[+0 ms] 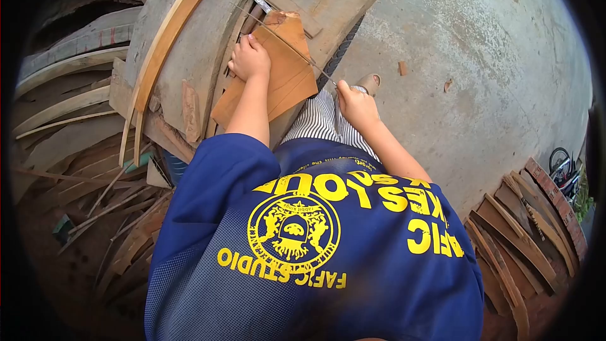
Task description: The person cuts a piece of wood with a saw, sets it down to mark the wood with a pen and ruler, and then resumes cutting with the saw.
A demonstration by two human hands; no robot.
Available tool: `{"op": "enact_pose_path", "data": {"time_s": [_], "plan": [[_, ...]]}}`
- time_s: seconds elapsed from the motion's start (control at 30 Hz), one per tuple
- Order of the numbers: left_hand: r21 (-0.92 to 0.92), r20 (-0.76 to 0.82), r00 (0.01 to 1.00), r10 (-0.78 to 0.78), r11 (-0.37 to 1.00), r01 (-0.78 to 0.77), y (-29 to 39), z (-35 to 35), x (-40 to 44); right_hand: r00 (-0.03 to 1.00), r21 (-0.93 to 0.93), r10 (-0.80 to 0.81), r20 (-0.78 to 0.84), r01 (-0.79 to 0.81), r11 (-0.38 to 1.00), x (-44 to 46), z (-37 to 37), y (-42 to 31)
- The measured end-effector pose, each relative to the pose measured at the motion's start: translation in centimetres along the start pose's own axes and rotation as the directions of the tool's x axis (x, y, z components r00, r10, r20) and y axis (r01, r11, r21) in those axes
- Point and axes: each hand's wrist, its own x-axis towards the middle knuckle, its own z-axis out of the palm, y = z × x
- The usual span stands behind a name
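Observation:
An orange-brown board [283,79] with dark lines on it lies on the wooden work surface [325,0]. My left hand [250,58] rests at the board's left edge, its fingers curled over that edge. A thin, long tool like a wire or narrow saw [287,43] runs diagonally across the board's upper part. The near end of this tool is in my right hand [357,106], which is closed around it, right of the board. Just beyond the board's far end lies a small silvery object [260,2].
Long curved wood strips [165,44] lie left of the board. More planks [82,57] are stacked at the far left. Wood scraps [511,240] are piled at lower right, near a motorcycle [564,167]. Small chips [402,68] lie on the concrete floor [467,76].

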Motion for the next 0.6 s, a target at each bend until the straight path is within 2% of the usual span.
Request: {"op": "enact_pose_path", "data": {"time_s": [0.03,0.1,0.13,0.17,0.27,0.3,0.37,0.43,0.5,0.6], "plan": [[-0.013,-0.015,1.0,-0.022,1.0,0.022,0.1,-0.2,-0.2,1.0,0.009,0.003,-0.009,-0.003,1.0,0.5,0.2,0.2],[0.007,0.0,1.0,-0.031,1.0,0.031,0.2,-0.1,-0.2,0.966,0.093,-0.062,-0.252,0.087,0.992,1.5,0.1,0.5],[0.002,-0.007,0.999,-0.034,0.999,0.034,0.2,-0.1,-0.1,0.941,0.145,-0.028,-0.337,0.081,0.986,2.2,0.0,0.4],[-0.001,-0.012,0.999,-0.038,0.999,0.038,0.1,0.0,0.0,0.941,0.148,-0.029,-0.336,0.084,0.985,2.9,-0.2,0.5],[0.001,0.013,0.998,-0.057,0.998,0.057,0.2,-0.2,0.2,0.956,0.086,0.166,-0.243,-0.149,0.985,4.8,-1.1,1.3],[0.007,0.012,0.998,-0.056,0.998,0.056,0.4,-0.5,0.2,0.956,0.092,0.168,-0.241,-0.15,0.984,5.1,-1.1,2.0],[-0.002,0.114,0.986,-0.119,0.993,0.12,0.9,-1.1,0.3,0.972,-0.071,0.18,-0.152,-0.193,0.979,6.0,-1.0,3.6],[-0.002,0.109,0.987,-0.118,0.993,0.119,0.9,-1.0,0.3,0.975,-0.081,0.175,-0.14,-0.187,0.979,6.9,-0.4,4.9],[0.019,0.031,0.997,-0.068,0.998,0.068,0.7,-0.6,0.3,0.971,-0.091,0.115,-0.208,-0.136,0.987,8.6,0.6,5.8],[0.007,0.018,0.998,-0.065,0.998,0.065,0.4,-0.2,0.3,0.972,-0.071,0.135,-0.194,-0.151,0.986,13.0,1.6,5.6]]}}
